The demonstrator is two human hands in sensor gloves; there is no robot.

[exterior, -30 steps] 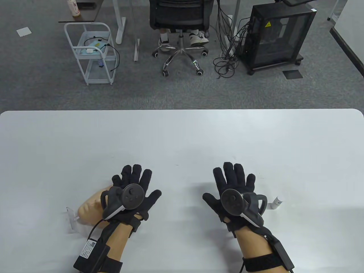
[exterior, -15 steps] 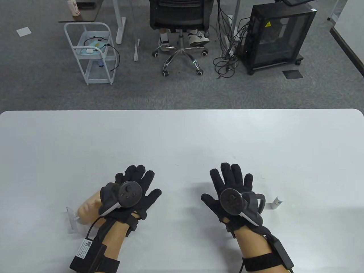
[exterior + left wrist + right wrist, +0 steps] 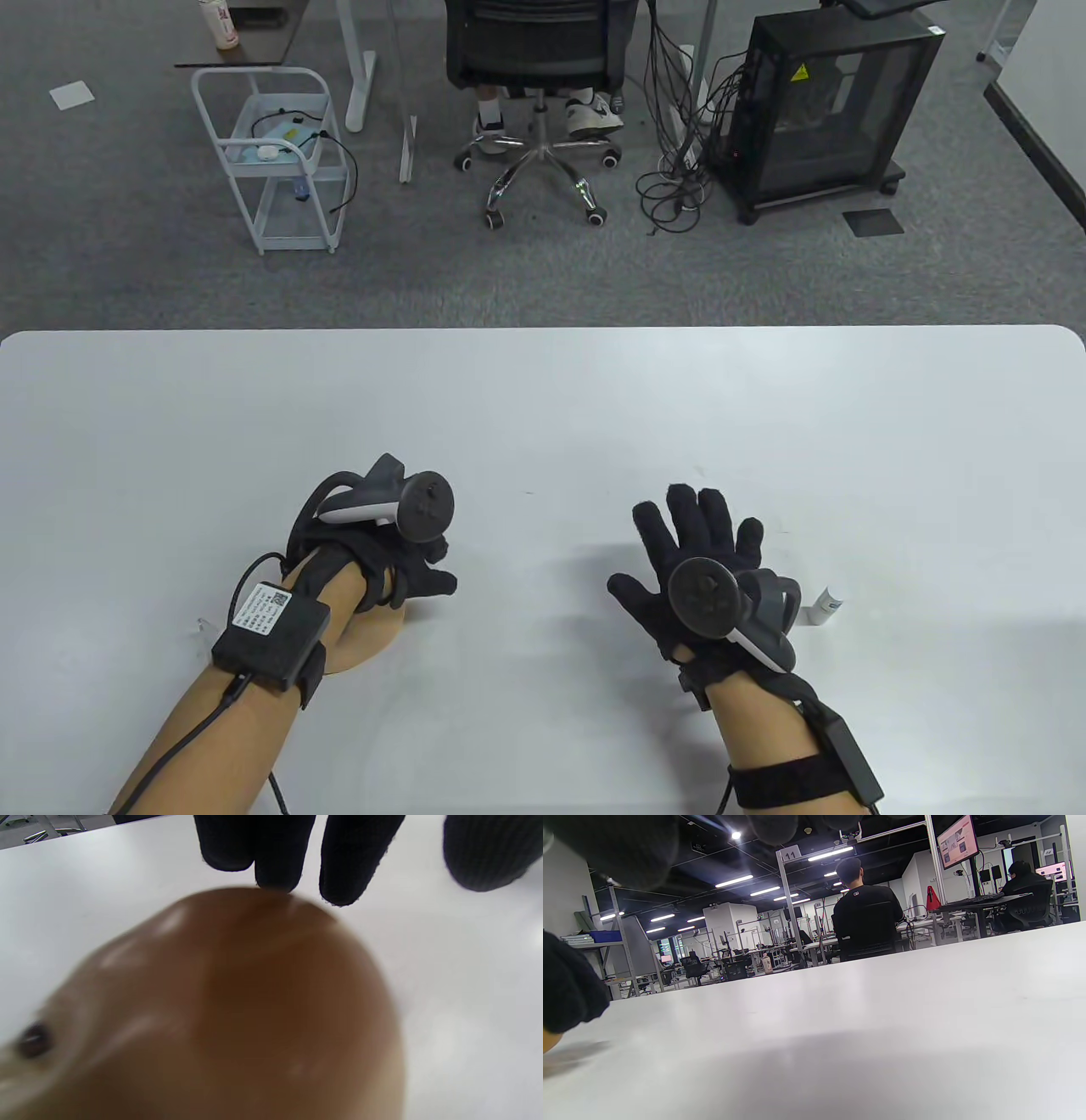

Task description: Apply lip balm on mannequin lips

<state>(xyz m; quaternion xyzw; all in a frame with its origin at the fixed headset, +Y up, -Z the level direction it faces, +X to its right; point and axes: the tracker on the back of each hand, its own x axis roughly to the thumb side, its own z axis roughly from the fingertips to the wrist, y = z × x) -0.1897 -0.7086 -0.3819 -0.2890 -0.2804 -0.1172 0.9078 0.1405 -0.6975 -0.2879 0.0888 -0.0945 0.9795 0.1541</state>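
Lip balm [image 3: 825, 606] lies untouched on bench [image 3: 543, 407] just beside right hand [image 3: 691, 560], which rests flat, fingers spread, empty. Left hand [image 3: 382, 543] has swung over onto mannequin head [image 3: 220, 1005], fingers curled on it; grip unclear. Prob steadying it before balm pickup.

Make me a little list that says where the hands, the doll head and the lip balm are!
left hand: on top of the doll head, fingertips touching it
right hand: fingers spread flat, holding nothing
lip balm: white tube lying on the table, just right of the right hand, not touched
lips: hidden
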